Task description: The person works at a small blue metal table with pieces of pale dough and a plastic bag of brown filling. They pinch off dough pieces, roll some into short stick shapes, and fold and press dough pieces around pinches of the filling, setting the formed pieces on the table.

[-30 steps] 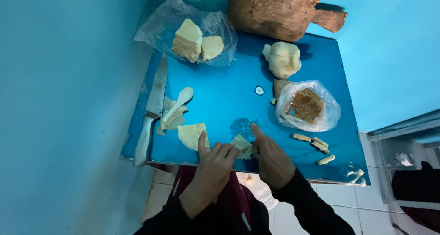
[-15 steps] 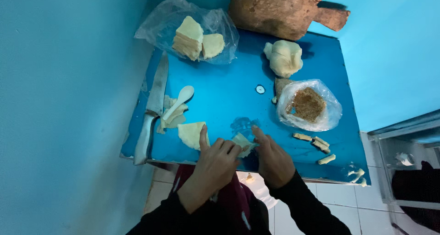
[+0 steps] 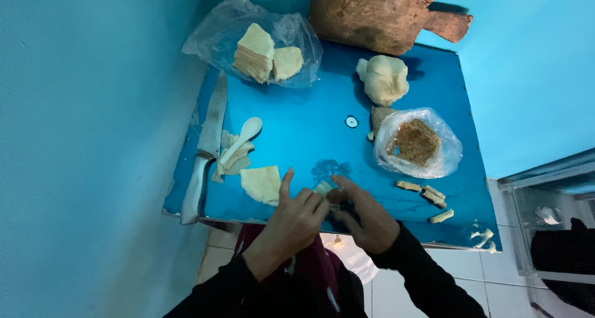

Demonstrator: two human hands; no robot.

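on the blue table (image 3: 297,126) by blue walls, both hands (image 3: 294,222) (image 3: 365,219) seemingly pinch one dough piece (image 3: 323,188).

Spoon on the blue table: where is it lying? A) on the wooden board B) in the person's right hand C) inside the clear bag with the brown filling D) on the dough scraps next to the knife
D: the white spoon rests on pale dough scraps just right of the knife, at the table's left side, away from both hands.

blue table (image 3: 310,132) | knife (image 3: 207,145) | spoon (image 3: 243,136) | dough ball (image 3: 384,79) | two bags (image 3: 254,36)
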